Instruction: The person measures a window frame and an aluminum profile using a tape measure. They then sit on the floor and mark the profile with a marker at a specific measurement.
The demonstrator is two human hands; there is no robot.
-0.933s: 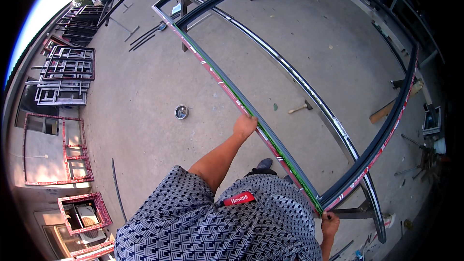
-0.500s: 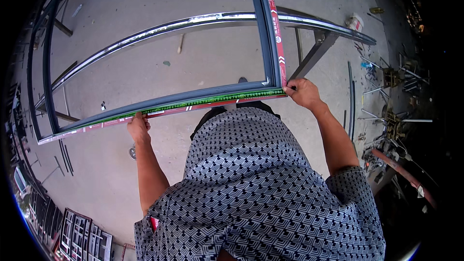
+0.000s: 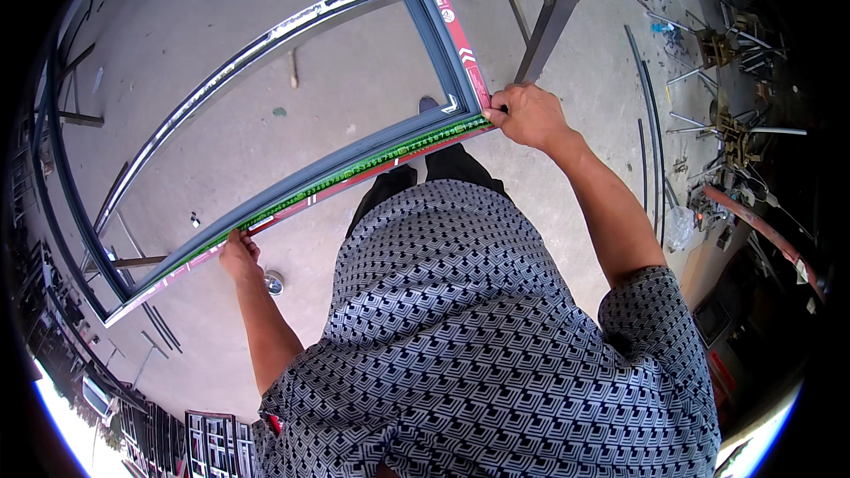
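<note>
A dark grey metal frame, with red and white film on its outer faces, stretches across in front of me. Along its near side lies a green tape measure blade, marked with black and pale figures. My right hand pinches the blade's end at the near right corner. Farther left, my left hand is closed with thumb and fingers on the blade against the frame's near edge. The fingertips of both hands are partly hidden. The tape's case cannot be made out.
A long metal rail on legs runs under the frame. Dark bars and a clear plastic bag lie on the floor at right, near metal stands. Barred frames stand at lower left.
My view has turned, so the frame and tape slant more steeply, with the left end lower. Both hands keep hold of the blade; the left appears slightly farther left along it.
</note>
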